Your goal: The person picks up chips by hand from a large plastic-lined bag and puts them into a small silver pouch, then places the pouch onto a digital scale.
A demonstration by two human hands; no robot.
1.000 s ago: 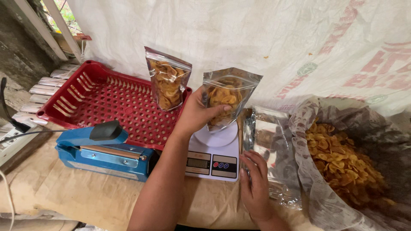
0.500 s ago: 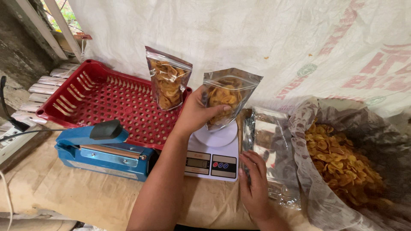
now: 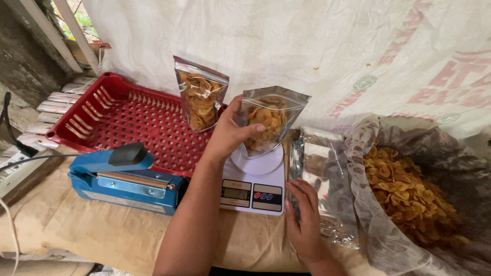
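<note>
1. Head cam is looking down at a left hand (image 3: pixel 232 134) that's gripping a clear pouch of chips (image 3: pixel 269 118), fingers wrapped round its side, and the pouch is sitting upright on the white kitchen scale (image 3: pixel 253 185)
2. Right hand (image 3: pixel 303 222) is lying on a stack of empty foil pouches (image 3: pixel 322 179) just beside the scale, fingers flat and loose, pinching nothing
3. Second filled pouch (image 3: pixel 201 94) is standing in the red tray (image 3: pixel 128 122) behind
4. Blue heat sealer (image 3: pixel 123 176) is sitting left of the scale, and a big bag of chips (image 3: pixel 404 189) is lying open on the right
</note>
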